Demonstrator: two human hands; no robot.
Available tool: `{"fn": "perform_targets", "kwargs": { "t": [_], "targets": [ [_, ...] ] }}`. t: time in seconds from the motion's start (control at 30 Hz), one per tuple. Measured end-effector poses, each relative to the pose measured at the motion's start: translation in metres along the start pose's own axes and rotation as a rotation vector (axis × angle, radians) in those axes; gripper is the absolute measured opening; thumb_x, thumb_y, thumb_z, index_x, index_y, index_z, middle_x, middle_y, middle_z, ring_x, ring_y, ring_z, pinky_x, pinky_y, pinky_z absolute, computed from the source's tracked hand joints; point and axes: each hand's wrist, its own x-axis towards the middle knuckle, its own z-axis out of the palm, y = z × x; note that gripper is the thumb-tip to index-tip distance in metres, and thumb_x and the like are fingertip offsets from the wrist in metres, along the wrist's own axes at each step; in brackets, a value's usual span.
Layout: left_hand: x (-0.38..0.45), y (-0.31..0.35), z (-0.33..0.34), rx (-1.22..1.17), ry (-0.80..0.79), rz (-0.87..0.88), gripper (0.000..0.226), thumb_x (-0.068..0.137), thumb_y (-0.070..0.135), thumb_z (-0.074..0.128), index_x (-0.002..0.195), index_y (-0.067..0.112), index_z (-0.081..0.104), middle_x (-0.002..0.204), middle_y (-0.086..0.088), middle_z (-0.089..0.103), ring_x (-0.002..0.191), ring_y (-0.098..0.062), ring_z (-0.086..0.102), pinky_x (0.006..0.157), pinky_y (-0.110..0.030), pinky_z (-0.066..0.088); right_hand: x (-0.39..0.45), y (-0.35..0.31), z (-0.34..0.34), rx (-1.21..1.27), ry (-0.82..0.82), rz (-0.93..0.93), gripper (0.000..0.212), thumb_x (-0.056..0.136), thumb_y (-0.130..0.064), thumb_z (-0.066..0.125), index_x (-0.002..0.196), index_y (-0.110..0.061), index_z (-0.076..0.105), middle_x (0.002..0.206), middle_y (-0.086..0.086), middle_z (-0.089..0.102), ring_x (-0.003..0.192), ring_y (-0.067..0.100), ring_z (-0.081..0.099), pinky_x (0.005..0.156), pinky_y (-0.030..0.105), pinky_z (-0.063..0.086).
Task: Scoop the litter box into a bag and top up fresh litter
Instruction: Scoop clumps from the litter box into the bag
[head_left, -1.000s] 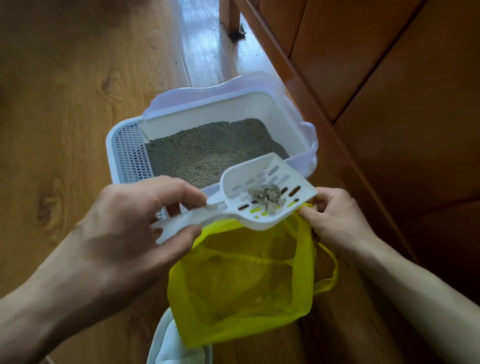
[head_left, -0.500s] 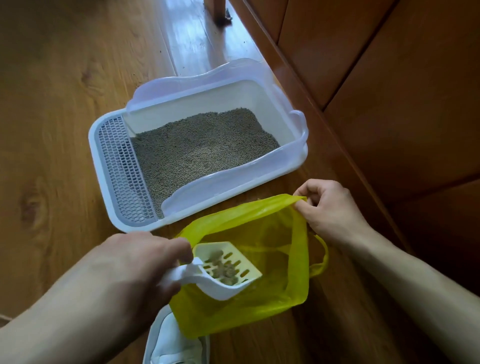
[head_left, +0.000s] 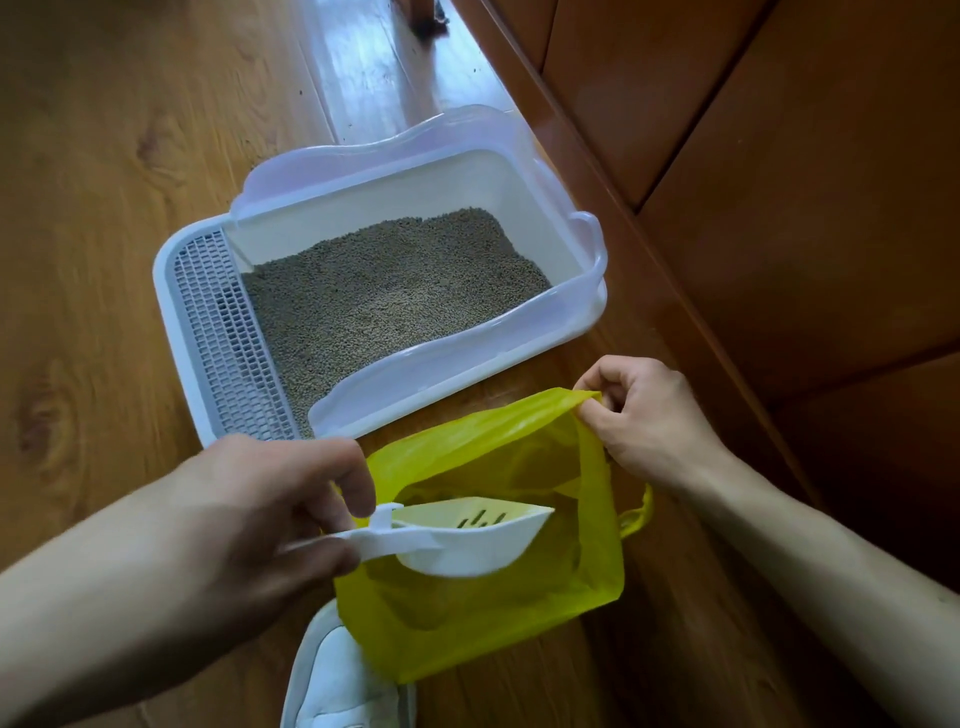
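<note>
Item: white slotted scoop (head_left: 470, 540), held by the left hand (head_left: 260, 525), whose fingers (head_left: 353, 475) were curled round the handle, thumb beneath. The long axis of the scoop ran from the left hand out toward the right, handle nearest the left hand, bowl reaching into the mouth of the yellow bag (head_left: 493, 545) and rolled onto its side so the slotted floor faced up and away; no clumps could be seen in the bowl, though part of its inside was hidden. Item: yellow bag, standing on the wooden floor (head_left: 104, 182) just in front of the litter box (head_left: 587, 312), its mouth kept open by the right hand (head_left: 644, 410), whose fingers pinched the upper rim at the far right corner. Item: litter box, beyond the bag and to the left of it, holding a level bed of grey-brown litter (head_left: 389, 296), with a grated step along its left end. Relation governing the coming move, as judged: the litter lay up and away from the scoop, on the left hand's side, so that hand would need to draw the bowl back out of the bag and swing it forward, while the right hand was better placed to stay on the rim. Also present: a white shoe (head_left: 337, 680) beside the bag's base; a wooden panel (head_left: 779, 208) along the right.
</note>
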Motion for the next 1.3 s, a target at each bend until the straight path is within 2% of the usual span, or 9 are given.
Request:
{"fn": "perform_targets", "kwargs": {
  "t": [0.13, 0.23, 0.33, 0.43, 0.5, 0.6, 0.7, 0.83, 1.3],
  "targets": [
    [0.000, -0.011, -0.011, -0.267, 0.084, 0.063, 0.017, 0.077, 0.036, 0.080, 0.090, 0.033, 0.070, 0.077, 0.009, 0.072, 0.064, -0.007, 0.066, 0.049, -0.011, 0.048, -0.001, 0.001, -0.002, 0.009, 0.001, 0.000, 0.014, 0.084, -0.012, 0.068, 0.072, -0.019, 0.067, 0.054, -0.005, 0.050, 0.043, 0.002, 0.042, 0.041, 0.014, 0.036],
    [0.005, -0.019, -0.018, -0.516, 0.236, 0.019, 0.032, 0.075, 0.048, 0.078, 0.093, 0.023, 0.074, 0.079, -0.001, 0.073, 0.063, -0.011, 0.068, 0.054, -0.020, 0.055, -0.001, 0.002, -0.004, 0.006, 0.002, -0.003, 0.014, 0.084, -0.014, 0.069, 0.071, -0.021, 0.067, 0.055, -0.004, 0.052, 0.044, 0.002, 0.043, 0.042, 0.014, 0.035],
    [0.017, -0.019, -0.019, -0.680, 0.466, -0.109, 0.024, 0.072, 0.034, 0.082, 0.091, 0.022, 0.075, 0.075, 0.000, 0.073, 0.058, -0.011, 0.065, 0.054, -0.017, 0.055, -0.003, 0.002, -0.006, -0.007, -0.002, -0.012, 0.013, 0.083, -0.015, 0.069, 0.072, -0.023, 0.068, 0.059, -0.001, 0.058, 0.047, 0.002, 0.046, 0.045, 0.018, 0.038],
    [0.039, -0.026, -0.018, -0.472, 0.605, -0.235, 0.017, 0.073, 0.028, 0.079, 0.089, 0.030, 0.075, 0.080, 0.007, 0.074, 0.065, -0.014, 0.068, 0.060, -0.035, 0.061, -0.005, 0.001, -0.008, 0.000, -0.012, -0.025, 0.014, 0.083, -0.016, 0.070, 0.072, -0.025, 0.068, 0.059, -0.001, 0.059, 0.047, 0.001, 0.047, 0.045, 0.018, 0.039],
    [0.054, -0.030, -0.019, -0.229, 0.603, -0.282, 0.016, 0.077, 0.026, 0.082, 0.089, 0.031, 0.074, 0.078, 0.012, 0.072, 0.072, -0.008, 0.067, 0.066, -0.032, 0.057, -0.006, 0.001, -0.008, 0.000, -0.017, -0.038, 0.015, 0.083, -0.015, 0.069, 0.072, -0.025, 0.068, 0.061, 0.001, 0.060, 0.047, 0.002, 0.047, 0.045, 0.019, 0.039],
    [0.076, -0.027, -0.022, 0.033, 0.564, -0.279, 0.021, 0.077, 0.014, 0.079, 0.093, 0.027, 0.074, 0.080, 0.008, 0.070, 0.073, -0.009, 0.065, 0.066, -0.027, 0.049, -0.006, 0.002, -0.009, -0.003, -0.020, -0.052, 0.015, 0.083, -0.014, 0.068, 0.072, -0.025, 0.067, 0.063, 0.003, 0.061, 0.047, 0.003, 0.047, 0.046, 0.021, 0.040],
    [0.099, -0.031, -0.025, 0.230, 0.497, -0.265, 0.018, 0.076, 0.019, 0.074, 0.093, 0.025, 0.073, 0.080, 0.000, 0.069, 0.078, -0.027, 0.066, 0.072, -0.037, 0.055, -0.005, 0.002, -0.007, 0.010, -0.039, -0.050, 0.014, 0.083, -0.014, 0.068, 0.073, -0.024, 0.068, 0.062, 0.006, 0.059, 0.046, 0.004, 0.045, 0.046, 0.024, 0.039],
    [0.136, -0.034, -0.031, 0.492, 0.300, -0.377, 0.014, 0.079, 0.025, 0.069, 0.093, 0.023, 0.068, 0.084, -0.007, 0.066, 0.079, -0.034, 0.064, 0.071, -0.040, 0.057, -0.003, 0.002, -0.005, 0.005, -0.058, -0.054, 0.013, 0.084, -0.016, 0.068, 0.073, -0.024, 0.068, 0.060, 0.005, 0.057, 0.046, 0.004, 0.044, 0.047, 0.027, 0.039],
    [0.221, -0.024, -0.008, 0.615, 0.213, -0.289, 0.009, 0.086, 0.005, 0.066, 0.093, 0.011, 0.065, 0.070, -0.006, 0.043, 0.070, -0.032, 0.051, 0.061, -0.036, 0.043, -0.001, 0.006, -0.002, 0.035, -0.078, -0.027, 0.011, 0.084, -0.018, 0.067, 0.074, -0.023, 0.067, 0.062, 0.006, 0.057, 0.046, 0.005, 0.042, 0.047, 0.033, 0.040]
  ]
}}
